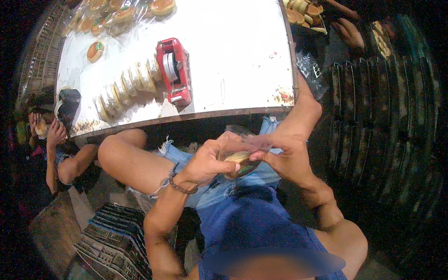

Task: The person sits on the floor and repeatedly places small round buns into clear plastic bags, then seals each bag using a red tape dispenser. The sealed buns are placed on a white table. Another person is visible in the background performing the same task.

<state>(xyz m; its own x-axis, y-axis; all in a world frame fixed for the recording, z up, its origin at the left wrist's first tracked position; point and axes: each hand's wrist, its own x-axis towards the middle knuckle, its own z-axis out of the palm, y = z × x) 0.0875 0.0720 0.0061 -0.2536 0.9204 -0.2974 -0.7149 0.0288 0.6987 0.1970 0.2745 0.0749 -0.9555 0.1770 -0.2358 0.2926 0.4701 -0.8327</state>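
Note:
Over my lap, my left hand [208, 159] pinches a small round bread [238, 158] that sits inside a clear plastic bag [229, 143]. A green label shows through the plastic at the bread's lower side. My right hand [285, 154] grips the loose end of the same bag, thumb against the plastic beside the bread. On the white table [238, 63] before me stands a red tape dispenser [178, 75] with a roll of tape in it. Left of the dispenser, a row of bagged breads [127, 84] stands on edge.
More bagged breads [119, 15] are heaped at the table's far left, with a single bread [95, 51] nearer. A co-worker's hands [56, 133] hold a bread by a dark tape dispenser [68, 103]. Stacked dark trays [115, 238] stand low left; racks [378, 119] line the right.

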